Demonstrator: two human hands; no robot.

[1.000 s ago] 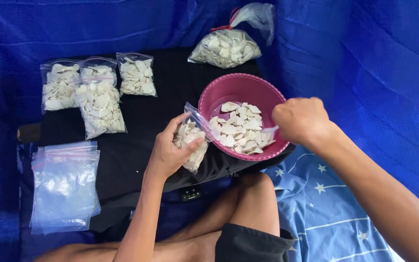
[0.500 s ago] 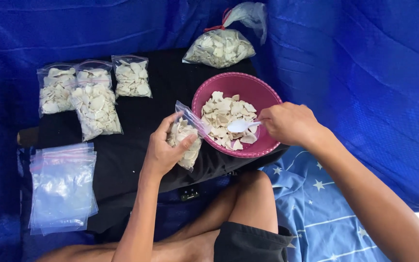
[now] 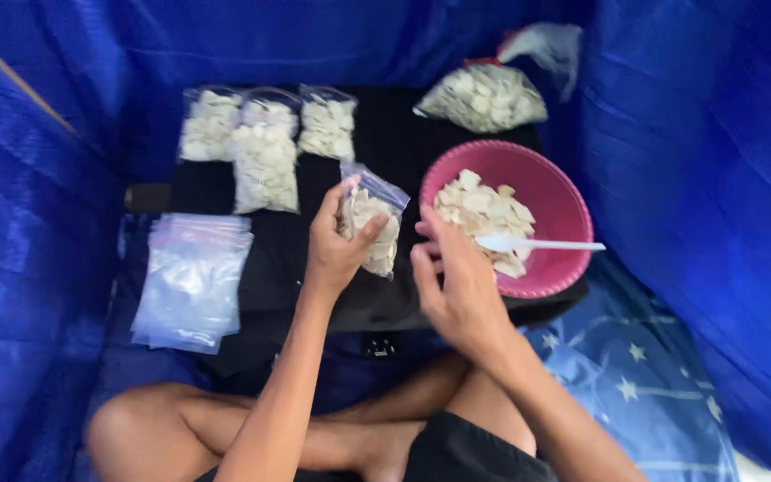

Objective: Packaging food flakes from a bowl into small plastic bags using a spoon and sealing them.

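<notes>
Blue tarp walls close round the black board (image 3: 403, 134) where I see my left hand (image 3: 336, 250) pinching a small clear bag of pale chips (image 3: 372, 230) by its side, light, crinkly, brittle inside, my right hand (image 3: 457, 286) loosely open beside it, near the pink bowl (image 3: 564, 201).

We see bare black board (image 3: 314, 205) between the stack of empty bags (image 3: 191, 278) at left and the pink bowl (image 3: 510, 223) at right. Three filled bags (image 3: 265, 143) block the far left, a large sack (image 3: 484, 96) the far right.
</notes>
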